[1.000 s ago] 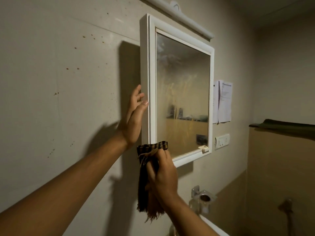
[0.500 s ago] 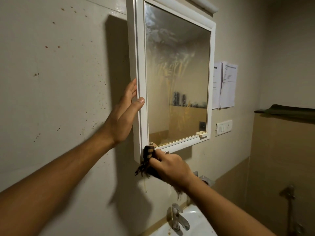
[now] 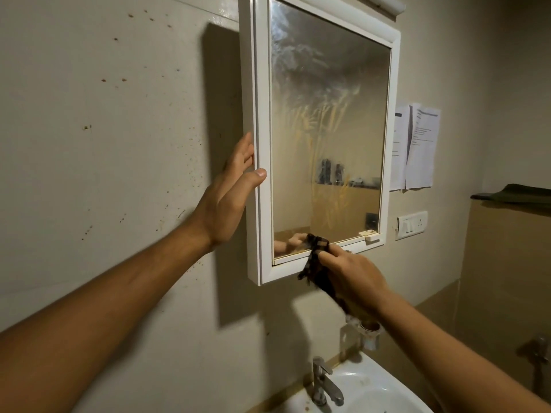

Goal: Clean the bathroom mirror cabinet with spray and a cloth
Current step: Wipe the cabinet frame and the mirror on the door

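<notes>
dim beige bathroom wall (image 3: 104, 144), dotted with small brown specks, carries the white-framed mirror cabinet (image 3: 261, 84). its glass (image 3: 328, 120) is hazy, with smears across the upper part and streaks running down the middle. the left hand (image 3: 229, 192) lies against the cabinet's left side with its fingers straight and flat, and the thumb reaches round onto the front frame. the right hand (image 3: 351, 275) is curled tight round a dark checked cloth (image 3: 317, 257). it presses the bunched top of the cloth against the bottom edge of the glass, just above the lower frame rail, while the rest hangs below the cabinet. a reflection of the fingers shows in the glass beside the cloth. below sit a white sink (image 3: 372, 391) with a metal tap (image 3: 323, 383) and a holder (image 3: 369, 332) fixed to the wall. right of the cabinet hang printed papers (image 3: 420, 147) above a switch plate (image 3: 411, 225).
</notes>
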Demonstrator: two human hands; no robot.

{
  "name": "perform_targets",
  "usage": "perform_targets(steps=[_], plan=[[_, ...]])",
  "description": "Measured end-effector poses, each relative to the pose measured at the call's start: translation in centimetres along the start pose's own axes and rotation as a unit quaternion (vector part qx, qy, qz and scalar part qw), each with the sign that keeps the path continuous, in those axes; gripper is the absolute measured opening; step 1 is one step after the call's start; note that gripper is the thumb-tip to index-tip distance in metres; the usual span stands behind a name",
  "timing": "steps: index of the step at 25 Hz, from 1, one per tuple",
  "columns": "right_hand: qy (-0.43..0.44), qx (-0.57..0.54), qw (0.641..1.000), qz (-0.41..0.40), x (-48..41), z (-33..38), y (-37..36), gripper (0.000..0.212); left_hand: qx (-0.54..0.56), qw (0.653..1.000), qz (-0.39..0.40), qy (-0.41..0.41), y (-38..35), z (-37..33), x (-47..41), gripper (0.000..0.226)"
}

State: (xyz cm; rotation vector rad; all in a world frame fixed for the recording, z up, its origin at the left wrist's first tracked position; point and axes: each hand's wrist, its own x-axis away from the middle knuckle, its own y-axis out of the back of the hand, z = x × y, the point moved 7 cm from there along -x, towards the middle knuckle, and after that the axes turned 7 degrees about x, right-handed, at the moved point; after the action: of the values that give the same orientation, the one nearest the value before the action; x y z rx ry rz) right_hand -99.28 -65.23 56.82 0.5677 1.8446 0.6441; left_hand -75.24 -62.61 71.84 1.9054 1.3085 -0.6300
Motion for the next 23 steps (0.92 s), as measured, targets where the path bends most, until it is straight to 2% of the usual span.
perform_targets(steps=[4, 6, 8, 9, 11, 14, 16, 19, 23], plan=[[0.082, -0.071, 0.994, -0.003, -1.8, 9.8, 1.9, 0.037, 0.011, 0.999, 0.027, 0.027, 0.6, -0.6, 0.0, 0.077], [0.058, -0.166, 0.984, -0.012, -3.0, 11.5, 4.1, 0.024, 0.011, 0.998, 0.051, 0.04, 1.4, -1.2, -0.2, 0.078], [0.004, -0.216, 0.974, -0.062, -4.5, 11.1, 7.5, 0.024, 0.009, 0.998, 0.047, 0.039, 2.6, -2.0, -0.7, 0.081], [0.001, -0.173, 0.981, -0.083, -5.4, 11.3, 8.7, 0.03, 0.015, 0.999, 0.027, 0.032, 3.4, -2.6, -0.9, 0.081], [0.066, -0.007, 0.997, -0.041, -6.4, 13.6, 8.5, 0.042, 0.057, 0.997, -0.036, 0.026, 5.1, -3.7, -1.3, 0.077], [0.171, 0.166, 0.964, 0.117, -4.6, 17.3, 4.7, 0.042, 0.097, 0.991, -0.094, 0.011, 7.8, -5.2, -1.0, 0.078], [0.204, 0.204, 0.945, 0.152, -4.8, 17.4, 5.2, 0.037, 0.095, 0.99, -0.105, -0.001, 9.3, -5.9, -0.4, 0.077], [0.248, 0.228, 0.936, 0.098, -9.3, 16.5, 10.7, 0.034, 0.084, 0.99, -0.114, 0.001, 11.1, -6.0, -0.2, 0.077], [0.153, 0.339, 0.928, -0.027, -19.8, 11.6, 20.4, 0.032, 0.074, 0.991, -0.112, 0.002, 12.3, -6.1, -2.0, 0.075]])
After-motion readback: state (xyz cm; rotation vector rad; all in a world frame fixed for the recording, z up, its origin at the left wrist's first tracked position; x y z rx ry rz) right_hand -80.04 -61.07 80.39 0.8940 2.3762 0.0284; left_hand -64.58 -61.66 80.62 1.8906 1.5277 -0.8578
